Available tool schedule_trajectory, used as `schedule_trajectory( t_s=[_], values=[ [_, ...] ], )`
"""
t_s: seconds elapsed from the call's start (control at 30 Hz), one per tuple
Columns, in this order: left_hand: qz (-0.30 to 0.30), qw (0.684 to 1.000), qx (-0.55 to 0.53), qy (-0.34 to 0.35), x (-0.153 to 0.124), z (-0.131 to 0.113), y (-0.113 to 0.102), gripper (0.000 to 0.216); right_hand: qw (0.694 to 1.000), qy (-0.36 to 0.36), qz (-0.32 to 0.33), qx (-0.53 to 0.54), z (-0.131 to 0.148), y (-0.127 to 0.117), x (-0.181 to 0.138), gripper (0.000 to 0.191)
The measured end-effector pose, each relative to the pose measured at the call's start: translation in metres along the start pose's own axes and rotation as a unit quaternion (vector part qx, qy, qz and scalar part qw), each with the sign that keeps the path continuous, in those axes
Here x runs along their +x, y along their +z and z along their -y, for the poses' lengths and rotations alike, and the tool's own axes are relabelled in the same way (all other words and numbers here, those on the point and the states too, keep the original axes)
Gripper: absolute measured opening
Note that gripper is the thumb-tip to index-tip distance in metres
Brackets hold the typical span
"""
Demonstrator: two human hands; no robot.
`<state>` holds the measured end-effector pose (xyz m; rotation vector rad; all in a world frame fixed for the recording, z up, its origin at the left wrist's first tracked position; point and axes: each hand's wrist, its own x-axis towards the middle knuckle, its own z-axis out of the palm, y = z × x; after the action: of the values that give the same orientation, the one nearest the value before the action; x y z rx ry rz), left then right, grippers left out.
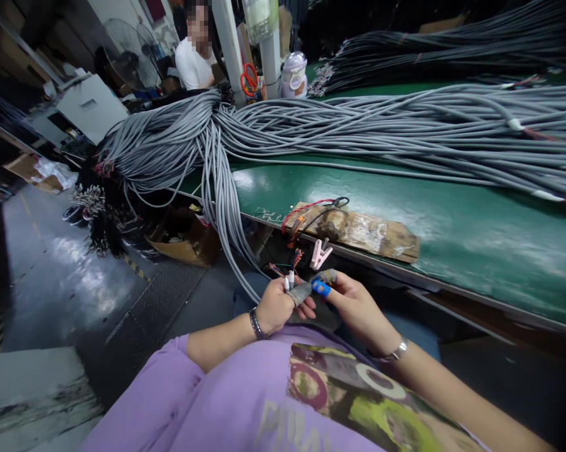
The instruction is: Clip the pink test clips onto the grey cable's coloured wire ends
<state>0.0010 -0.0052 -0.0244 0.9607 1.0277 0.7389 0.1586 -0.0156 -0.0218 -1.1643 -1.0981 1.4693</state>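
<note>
My left hand is closed around the end of a grey cable, whose thin coloured wires fan out above my fingers. My right hand is closed in a pinch beside it, with a grey finger cot and a blue one on its fingertips, touching the same cable end. Both hands sit close together below the edge of the green table. The cable runs up into a big bundle of grey cables.
A pink clip hangs at the table edge by a taped cardboard piece with red and black leads. Grey cable bundles cover the table. Another person in white sits far behind. A cardboard box stands on the floor.
</note>
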Motion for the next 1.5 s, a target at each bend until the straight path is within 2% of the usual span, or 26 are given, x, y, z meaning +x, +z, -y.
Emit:
schedule_trajectory(
  t_s=[0.1, 0.17, 0.23, 0.43, 0.57, 0.8, 1.03, 1.17, 1.37, 1.5],
  values=[
    [0.081, 0.995, 0.044, -0.025, -0.002, -0.001, -0.004, 0.057, 1.0, 0.002, 0.029, -0.003, 0.003, 0.001, 0.001, 0.039],
    [0.105, 0.99, 0.085, -0.028, -0.004, -0.001, -0.006, 0.059, 0.998, 0.004, 0.068, -0.016, 0.007, 0.0, 0.004, 0.039],
    [0.087, 0.991, 0.102, -0.014, -0.005, 0.0, -0.007, 0.059, 0.996, 0.0, 0.08, -0.038, 0.009, -0.002, 0.007, 0.04],
    [-0.029, 0.999, 0.016, 0.035, -0.006, 0.006, -0.006, 0.054, 0.998, 0.001, 0.015, -0.06, 0.006, 0.0, 0.014, 0.046],
    [-0.06, 0.997, -0.032, 0.047, -0.004, 0.008, -0.007, 0.051, 0.999, 0.005, -0.002, -0.04, 0.0, 0.001, 0.012, 0.044],
    [-0.074, 0.996, 0.0, 0.041, -0.005, 0.006, -0.008, 0.051, 0.999, 0.017, 0.019, -0.027, 0.008, 0.006, 0.012, 0.042],
    [-0.05, 0.998, 0.027, 0.03, -0.006, 0.008, -0.009, 0.049, 0.998, 0.031, 0.056, -0.011, 0.018, 0.017, 0.016, 0.044],
    [-0.061, 0.998, 0.015, 0.03, -0.005, 0.007, -0.009, 0.051, 0.999, 0.034, 0.038, -0.005, 0.015, 0.02, 0.014, 0.043],
    [-0.071, 0.997, -0.025, 0.025, -0.004, 0.005, -0.007, 0.049, 0.999, 0.042, -0.029, 0.013, 0.003, 0.017, 0.012, 0.039],
    [-0.069, 0.997, -0.018, 0.022, -0.004, 0.005, -0.008, 0.049, 0.999, 0.049, 0.0, 0.024, 0.004, 0.016, 0.012, 0.037]
  ],
)
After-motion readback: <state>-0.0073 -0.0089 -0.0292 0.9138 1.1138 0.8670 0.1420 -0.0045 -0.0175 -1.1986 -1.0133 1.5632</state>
